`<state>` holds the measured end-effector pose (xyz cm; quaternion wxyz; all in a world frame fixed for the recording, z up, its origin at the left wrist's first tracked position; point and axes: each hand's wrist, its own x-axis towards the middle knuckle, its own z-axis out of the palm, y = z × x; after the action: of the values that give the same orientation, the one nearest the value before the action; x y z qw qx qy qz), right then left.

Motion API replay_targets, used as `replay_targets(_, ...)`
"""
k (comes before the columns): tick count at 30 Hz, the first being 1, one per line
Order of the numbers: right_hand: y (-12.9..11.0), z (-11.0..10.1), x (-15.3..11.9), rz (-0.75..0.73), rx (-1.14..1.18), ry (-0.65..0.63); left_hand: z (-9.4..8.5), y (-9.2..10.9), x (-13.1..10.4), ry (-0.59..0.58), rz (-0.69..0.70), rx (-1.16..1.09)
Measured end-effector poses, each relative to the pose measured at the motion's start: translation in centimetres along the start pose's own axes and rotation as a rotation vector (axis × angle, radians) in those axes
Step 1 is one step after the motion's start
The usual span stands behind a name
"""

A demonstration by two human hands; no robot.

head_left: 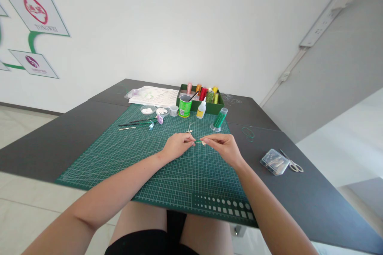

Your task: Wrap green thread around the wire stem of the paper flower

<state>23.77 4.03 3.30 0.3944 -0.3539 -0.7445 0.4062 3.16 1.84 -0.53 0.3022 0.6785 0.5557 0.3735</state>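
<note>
Above the green cutting mat (179, 179), my left hand (179, 144) and my right hand (223, 146) are close together, fingertips almost meeting. Both pinch a thin green stem (198, 141), the left at one end and the right at the other. Small cream-coloured pieces (204, 143) show just under my right fingertips. Another pale little piece with a thin stalk (189, 128) lies right behind my left hand. A spool of green thread (220, 118) stands on a clear base behind my right hand.
At the back sit a green box (217, 108) of coloured thread spools, a green can (185, 106) and a glue bottle (201, 109). Shallow dishes (147, 110), brushes (137, 123) and a purple flower (160, 119) are left. A clear plastic case (275, 162) and scissors (295, 165) lie right.
</note>
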Motion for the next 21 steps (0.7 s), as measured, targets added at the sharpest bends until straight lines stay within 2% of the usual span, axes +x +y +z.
replay_targets(4, 0.0, -1.0, 0.3, -0.014, 0.021, 0.117, 0.3, 1.3, -0.9, -0.117, 0.085, 0.204)
replay_targets(10, 1.3, -1.7, 1.0, 0.015, -0.023, 0.186, 0.6, 2.1, -1.5, -0.207, 0.145, 0.224)
replay_targets(14, 1.5, -1.8, 1.1, -0.025, -0.020, 0.145, 0.8, 1.9, -1.4, -0.274, 0.133, 0.154)
replay_targets(21, 0.4, -1.2, 0.2, -0.064, -0.020, 0.005, 1.3, 0.9, -0.9, -0.353, 0.030, -0.056)
